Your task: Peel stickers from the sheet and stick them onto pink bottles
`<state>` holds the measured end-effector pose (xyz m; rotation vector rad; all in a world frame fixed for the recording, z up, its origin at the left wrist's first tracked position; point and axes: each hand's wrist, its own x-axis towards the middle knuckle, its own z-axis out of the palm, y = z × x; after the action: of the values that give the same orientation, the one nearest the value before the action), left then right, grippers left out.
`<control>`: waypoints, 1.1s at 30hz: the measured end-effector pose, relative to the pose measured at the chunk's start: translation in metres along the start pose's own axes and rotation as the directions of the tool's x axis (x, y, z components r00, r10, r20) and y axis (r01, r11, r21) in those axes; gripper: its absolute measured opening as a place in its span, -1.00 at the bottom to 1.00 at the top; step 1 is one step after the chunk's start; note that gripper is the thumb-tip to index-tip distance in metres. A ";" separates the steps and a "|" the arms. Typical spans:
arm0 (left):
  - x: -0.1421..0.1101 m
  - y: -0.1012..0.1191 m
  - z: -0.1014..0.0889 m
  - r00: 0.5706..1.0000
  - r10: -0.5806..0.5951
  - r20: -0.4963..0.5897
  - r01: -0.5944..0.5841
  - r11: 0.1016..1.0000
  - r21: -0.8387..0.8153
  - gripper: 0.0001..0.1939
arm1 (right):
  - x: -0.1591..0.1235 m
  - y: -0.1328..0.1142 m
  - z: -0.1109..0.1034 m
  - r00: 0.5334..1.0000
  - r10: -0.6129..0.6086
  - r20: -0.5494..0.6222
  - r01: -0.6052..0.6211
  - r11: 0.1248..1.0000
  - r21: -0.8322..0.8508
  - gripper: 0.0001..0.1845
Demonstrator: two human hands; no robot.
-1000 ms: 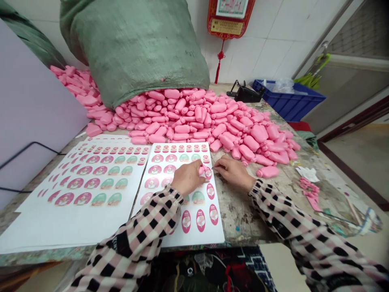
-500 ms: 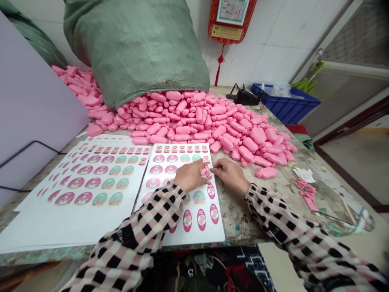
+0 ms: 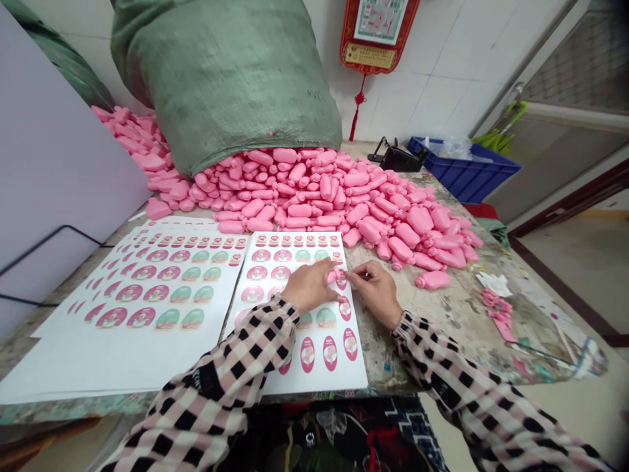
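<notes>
My left hand [image 3: 310,287] is closed round a small pink plastic bottle [image 3: 334,275], mostly hidden by the fingers, above the right side of a sticker sheet [image 3: 314,383]. Beside it, the thumb and forefinger of my right hand [image 3: 377,290] pinch the edge of a small oval pink sticker [image 3: 341,280] close against the bottle. How much of that sticker is off the sheet cannot be made out. Pink and green printed stickers, round-topped and oval, cover the sheet under my left hand.
A large heap of pink bottles [image 3: 314,196] spills from a green sack [image 3: 226,85] at the back. Fanned sticker sheets [image 3: 98,360] lie at the left. A lone bottle [image 3: 432,280], white scrap [image 3: 494,284] and pink strip [image 3: 498,314] lie at right, with a blue crate [image 3: 466,174] behind.
The view has shifted slightly, so everything sits a little further right. My hands stay together around the bottle and sticker, with my right hand's fingers moved slightly.
</notes>
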<state>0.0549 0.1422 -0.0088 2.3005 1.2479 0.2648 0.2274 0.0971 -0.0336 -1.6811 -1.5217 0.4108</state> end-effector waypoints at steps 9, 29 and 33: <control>-0.012 -0.005 -0.001 0.991 0.042 -0.127 -0.073 0.965 -0.253 -0.26 | -0.014 -0.015 -0.014 0.980 0.030 -0.197 0.016 0.974 0.226 -0.71; -0.049 0.046 -0.008 0.954 -0.153 0.259 0.201 -0.316 -0.927 -0.48 | -0.033 -0.074 -0.027 0.975 0.102 0.195 -0.202 0.771 0.605 -0.74; -0.051 0.048 -0.009 0.948 -0.163 0.272 0.215 -0.303 -0.929 -0.50 | -0.033 -0.074 -0.026 0.975 0.099 0.201 -0.203 0.766 0.610 -0.74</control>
<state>0.0582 0.0816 0.0274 0.4808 0.6868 0.7739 0.1883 0.0527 0.0278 -1.2466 -1.1618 1.0412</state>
